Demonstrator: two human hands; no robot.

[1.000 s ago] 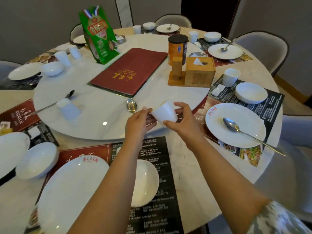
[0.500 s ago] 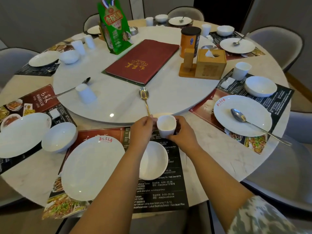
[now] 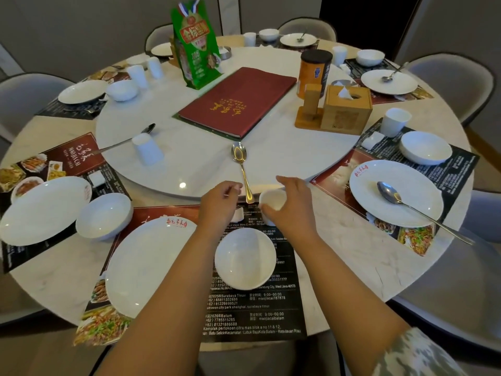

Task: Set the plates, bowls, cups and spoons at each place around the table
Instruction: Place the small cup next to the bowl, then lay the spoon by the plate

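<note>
A small white cup (image 3: 272,200) stands upright on the black placemat (image 3: 271,308) just beyond a white bowl (image 3: 244,259). My right hand (image 3: 291,204) is curled around the cup's right side and rim. My left hand (image 3: 218,206) is off the cup, with its fingers loosely curled beside the handle of a gold spoon (image 3: 239,154). That spoon lies on the turntable's near edge. I cannot tell whether the fingers touch the handle. A large white plate (image 3: 146,267) sits left of the bowl.
The marble turntable (image 3: 189,169) carries a red menu (image 3: 238,101), green bag (image 3: 195,50), tissue box (image 3: 347,109), orange canister (image 3: 314,69), an upturned cup (image 3: 146,149) and another spoon (image 3: 124,141). The right place has a plate (image 3: 379,210), bowl (image 3: 425,147) and cup (image 3: 394,122).
The cup came down from above the turntable onto the placemat beyond the bowl. My left hand let go of it and shifted left, next to the gold spoon's handle.
</note>
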